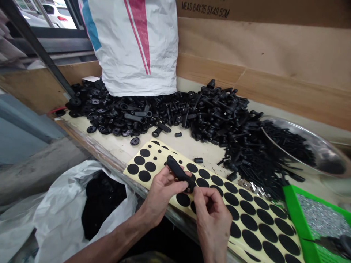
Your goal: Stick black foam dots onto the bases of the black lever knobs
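- My left hand (pixel 163 191) has its fingers curled round a black plastic handle (pixel 178 170), holding it tilted just above the sticker sheet (pixel 233 199)
- My right hand (pixel 212 223) is in a narrow pinch on the handle's near end
- Sheet of black dots lies on the desk (pixel 175 148), under both hands
- Black plastic parts (pixel 205 113) piled beyond it, metal bowl (pixel 301 146) off right

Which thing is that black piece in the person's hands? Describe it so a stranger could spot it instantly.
Below the white woven sack, a yellow-backed sheet of round black stickers lies on the bench. Over that sheet, the left hand holds a black plastic lever handle, its end pinched by the right hand. Unlike the heaped black parts behind, it alone is lifted.
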Tool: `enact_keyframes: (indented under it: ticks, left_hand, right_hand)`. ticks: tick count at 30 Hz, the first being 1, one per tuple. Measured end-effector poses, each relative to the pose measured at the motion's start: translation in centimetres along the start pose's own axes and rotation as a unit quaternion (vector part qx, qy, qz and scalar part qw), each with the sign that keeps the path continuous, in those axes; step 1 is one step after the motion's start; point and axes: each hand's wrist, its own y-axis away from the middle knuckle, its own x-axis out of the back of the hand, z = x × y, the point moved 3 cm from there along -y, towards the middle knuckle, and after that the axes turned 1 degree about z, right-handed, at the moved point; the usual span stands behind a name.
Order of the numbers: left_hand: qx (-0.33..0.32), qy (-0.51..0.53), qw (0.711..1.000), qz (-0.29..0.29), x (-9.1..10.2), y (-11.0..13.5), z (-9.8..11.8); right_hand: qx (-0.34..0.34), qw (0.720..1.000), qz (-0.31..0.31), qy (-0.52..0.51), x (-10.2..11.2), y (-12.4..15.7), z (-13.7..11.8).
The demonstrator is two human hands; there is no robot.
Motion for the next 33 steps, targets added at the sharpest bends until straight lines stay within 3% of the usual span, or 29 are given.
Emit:
enact_keyframes:
  ticks: [3,6,9,12,14,17,19,21,30,33]
  left_hand:
    - [-0.008,-0.014,1.0,0.006,0.0,0.0,0.0]
    - [-0.019,-0.025,0.999,0.014,-0.1,0.0,-0.2]
    - [-0.024,-0.028,0.999,0.023,0.0,0.1,-0.4]
    - [-0.03,-0.019,0.999,0.024,0.0,0.2,-0.3]
    - [-0.029,-0.004,0.999,0.016,0.0,0.2,0.0]
    - [-0.006,0.025,1.0,-0.006,-0.3,0.3,0.4]
    - [0.009,0.042,0.999,-0.02,-0.5,0.4,0.6]
    - [0.018,0.055,0.998,-0.023,-0.5,0.6,0.7]
    - [0.007,0.047,0.999,-0.02,0.0,1.5,0.7]
    - [0.005,0.014,1.0,0.005,1.9,2.4,2.3]
  right_hand:
    - [0.11,0.987,0.03,0.115,0.2,0.0,-0.9]
    - [0.199,0.945,0.056,0.255,0.4,0.2,-1.8]
    - [0.214,0.918,0.031,0.332,0.8,0.1,-2.1]
    - [0.202,0.909,0.026,0.364,1.6,-0.5,-1.7]
    - [0.165,0.933,0.01,0.321,2.3,-1.2,-1.1]
    - [0.037,0.993,-0.073,0.086,2.4,-2.0,-0.2]
    - [-0.054,0.987,-0.122,-0.086,1.7,-1.9,-0.1]
    - [-0.096,0.968,-0.149,-0.179,0.9,-1.6,-0.3]
    - [-0.103,0.951,-0.191,-0.221,-1.3,-0.1,-0.8]
    - [-0.106,0.948,-0.206,-0.216,-1.4,0.1,-0.5]
